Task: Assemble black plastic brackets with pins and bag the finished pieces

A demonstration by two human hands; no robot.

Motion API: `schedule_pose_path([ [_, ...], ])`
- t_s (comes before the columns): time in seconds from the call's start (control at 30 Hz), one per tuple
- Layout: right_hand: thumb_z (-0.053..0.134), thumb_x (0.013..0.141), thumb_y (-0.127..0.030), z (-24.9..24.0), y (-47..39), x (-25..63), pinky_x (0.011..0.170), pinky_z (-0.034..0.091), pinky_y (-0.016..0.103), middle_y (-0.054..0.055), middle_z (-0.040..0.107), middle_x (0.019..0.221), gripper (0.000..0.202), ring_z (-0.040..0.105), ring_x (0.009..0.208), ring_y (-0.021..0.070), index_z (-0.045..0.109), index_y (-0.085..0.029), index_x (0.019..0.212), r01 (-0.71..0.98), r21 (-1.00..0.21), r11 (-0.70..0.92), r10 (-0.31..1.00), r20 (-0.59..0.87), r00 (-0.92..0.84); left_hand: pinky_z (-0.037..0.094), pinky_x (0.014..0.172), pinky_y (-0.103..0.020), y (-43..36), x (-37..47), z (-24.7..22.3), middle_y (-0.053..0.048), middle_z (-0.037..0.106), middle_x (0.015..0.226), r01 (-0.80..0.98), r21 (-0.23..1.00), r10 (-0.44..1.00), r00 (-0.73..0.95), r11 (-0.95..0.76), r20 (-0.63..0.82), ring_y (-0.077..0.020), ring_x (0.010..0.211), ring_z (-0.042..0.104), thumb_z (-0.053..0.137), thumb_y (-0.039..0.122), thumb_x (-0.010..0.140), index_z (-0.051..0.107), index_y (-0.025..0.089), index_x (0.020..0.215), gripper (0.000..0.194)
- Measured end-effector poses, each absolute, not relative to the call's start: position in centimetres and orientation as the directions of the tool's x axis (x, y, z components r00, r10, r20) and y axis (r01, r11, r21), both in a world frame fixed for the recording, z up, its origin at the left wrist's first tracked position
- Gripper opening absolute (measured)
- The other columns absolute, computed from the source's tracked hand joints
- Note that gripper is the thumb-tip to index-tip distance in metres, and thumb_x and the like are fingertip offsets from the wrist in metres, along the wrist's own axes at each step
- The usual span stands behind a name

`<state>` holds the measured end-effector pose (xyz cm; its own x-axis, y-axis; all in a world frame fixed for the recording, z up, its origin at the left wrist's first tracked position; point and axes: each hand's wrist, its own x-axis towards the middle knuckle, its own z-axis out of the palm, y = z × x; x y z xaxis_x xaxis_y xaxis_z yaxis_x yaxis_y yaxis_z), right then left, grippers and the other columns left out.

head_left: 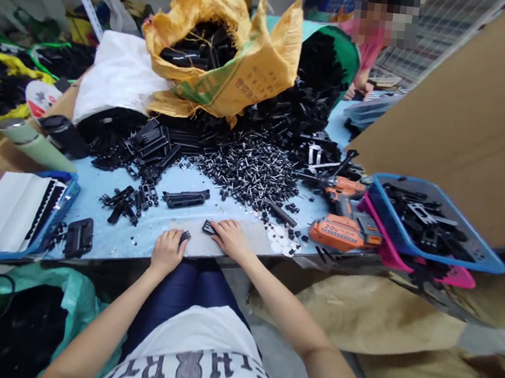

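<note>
Both hands are sitting at the near edge of the table [228, 252], side by side, a short gap between them.

Left hand [167, 252] is curling narrow around a small black part [184, 237]; only its tip is showing past the fingers, pointing up-right toward the other hand.

Right hand [229, 238] is lying flatter, fingers pressing on a second black piece [208, 227] at its left edge. Looks like a pinch, but the view is too small to be sure.

So the two parts are lying between the hands, nearly tip to tip, the right-hand piece slightly farther up the table.

Long black clip [186, 197] is lying just beyond, long axis roughly left-right, about equally near both hands. Rivet pile [249, 173] is further back; drill [344, 219] is well off to the right.
</note>
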<state>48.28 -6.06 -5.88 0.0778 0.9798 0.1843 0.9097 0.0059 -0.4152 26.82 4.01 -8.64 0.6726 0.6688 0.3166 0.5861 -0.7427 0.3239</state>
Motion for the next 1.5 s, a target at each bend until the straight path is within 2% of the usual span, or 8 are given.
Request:
schedule_pose_path([
  [0.17,0.038,0.091,-0.047,-5.4,-3.4,46.5,0.067,0.052,0.034,0.009,0.060,0.104,0.050,0.062,0.074,0.0174,0.039,-0.024,0.135,0.375,-0.920,-0.112,0.962,-0.005,0.274,0.048,0.085,-0.036,4.7,28.8,-6.0,-0.009,0.061,0.102,0.357,0.721,0.710,0.654,-0.593,0.260,-0.0201,0.097,0.058,0.036,0.031,0.093,0.055,0.018,0.117,0.034],
  [0.37,0.049,0.083,-0.057,-5.3,-2.3,45.0,0.047,0.050,0.025,-0.001,0.058,0.073,0.066,0.057,0.051,0.0110,0.033,-0.025,0.139,-0.204,-0.961,-0.187,0.950,-0.230,0.211,0.051,0.076,-0.031,4.7,30.9,-4.4,-0.007,0.062,0.103,0.233,0.883,0.771,0.607,-0.407,0.194,-0.0155,0.083,0.062,0.043,0.032,0.091,0.051,0.021,0.126,0.038],
  [0.67,0.055,0.084,-0.043,-3.6,-2.7,47.6,0.088,0.048,0.035,0.007,0.064,0.110,0.050,0.061,0.096,0.0200,0.052,-0.022,0.130,0.505,-0.849,0.158,0.962,0.247,0.115,0.049,0.084,-0.032,2.9,30.7,-3.3,-0.008,0.061,0.101,0.244,0.817,0.768,0.550,-0.523,0.327,-0.0171,0.094,0.059,0.043,0.028,0.092,0.056,0.022,0.122,0.033],
  [0.83,0.047,0.089,-0.042,-3.5,-2.7,46.0,0.084,0.051,0.035,0.008,0.060,0.118,0.053,0.062,0.095,0.0201,0.040,-0.024,0.138,0.515,-0.832,0.205,0.940,0.313,0.132,0.050,0.082,-0.033,1.4,32.6,-3.1,-0.011,0.061,0.099,0.256,0.823,0.850,0.307,-0.507,0.428,-0.0173,0.092,0.058,0.038,0.030,0.094,0.055,0.018,0.122,0.035],
  [1.03,0.041,0.091,-0.043,-3.6,-2.5,45.1,0.091,0.047,0.038,0.009,0.061,0.116,0.055,0.058,0.106,0.0228,0.033,-0.024,0.142,0.592,-0.786,0.178,0.934,0.324,0.149,0.049,0.086,-0.037,2.9,32.5,-3.1,-0.011,0.063,0.103,0.202,0.811,0.812,0.358,-0.549,0.461,-0.0192,0.097,0.058,0.039,0.031,0.093,0.058,0.018,0.119,0.034],
  [1.23,0.037,0.092,-0.049,-3.6,-1.2,47.2,0.088,0.047,0.033,0.007,0.059,0.119,0.054,0.057,0.105,0.0202,0.037,-0.024,0.139,0.756,-0.643,0.123,0.988,0.154,-0.029,0.054,0.071,-0.035,3.1,32.6,-6.2,-0.011,0.061,0.104,0.289,0.896,0.917,0.318,-0.336,0.241,-0.0164,0.077,0.063,0.034,0.031,0.094,0.045,0.018,0.130,0.040],
  [1.37,0.039,0.091,-0.051,-1.3,-0.2,54.1,0.084,0.047,0.031,0.007,0.058,0.121,0.048,0.055,0.105,0.0202,0.050,-0.024,0.129,0.921,-0.386,-0.057,0.977,0.167,0.130,0.045,0.093,-0.049,3.3,32.0,-6.4,-0.017,0.048,0.129,0.492,0.651,0.792,0.531,-0.578,0.302,-0.0303,0.118,0.049,0.045,0.019,0.086,0.043,0.019,0.132,0.046],
  [1.5,0.035,0.094,-0.040,1.0,0.8,65.2,0.082,0.044,0.034,0.011,0.059,0.116,0.041,0.050,0.107,0.0231,0.055,-0.019,0.123,0.897,-0.168,-0.409,0.856,0.270,0.441,0.023,0.105,-0.062,4.9,32.3,-5.5,-0.010,0.054,0.127,0.255,0.313,0.326,0.925,-0.915,0.198,-0.0300,0.129,0.037,0.044,0.007,0.083,0.053,0.026,0.123,0.045],
])
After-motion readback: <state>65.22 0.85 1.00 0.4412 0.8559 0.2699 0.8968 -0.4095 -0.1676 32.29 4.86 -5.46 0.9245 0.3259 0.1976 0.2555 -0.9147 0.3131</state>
